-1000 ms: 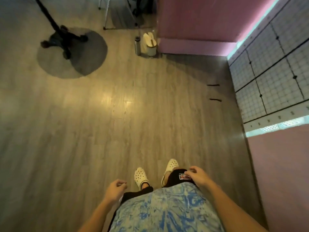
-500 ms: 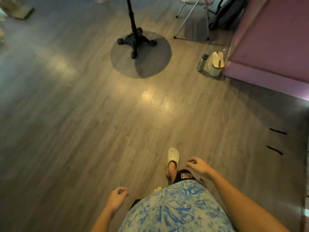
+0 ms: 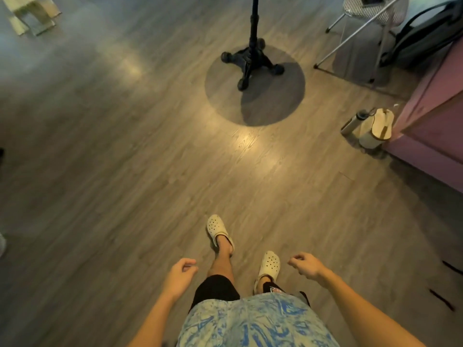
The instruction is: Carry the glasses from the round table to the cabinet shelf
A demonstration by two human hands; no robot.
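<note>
No glasses show in the head view. My left hand (image 3: 179, 274) hangs low at my left side, fingers loosely curled and holding nothing. My right hand (image 3: 304, 267) hangs at my right side, also loosely curled and holding nothing. Both are over the wooden floor beside my legs and white clogs. Ahead, a black pedestal base (image 3: 250, 58) with a pole rising out of frame stands inside a round shadow. Its top is out of view.
A pink cabinet or counter (image 3: 436, 126) fills the right edge, with a metal bottle (image 3: 353, 121) and a white container (image 3: 375, 131) at its foot. A folding chair (image 3: 363, 26) and a dark backpack (image 3: 426, 38) stand far right. Flat pale items (image 3: 32, 18) lie far left.
The view has swung left, away from the gridded wall, and the pedestal base has come nearer to the middle. My feet have stepped forward. Both hands stay free of any object.
</note>
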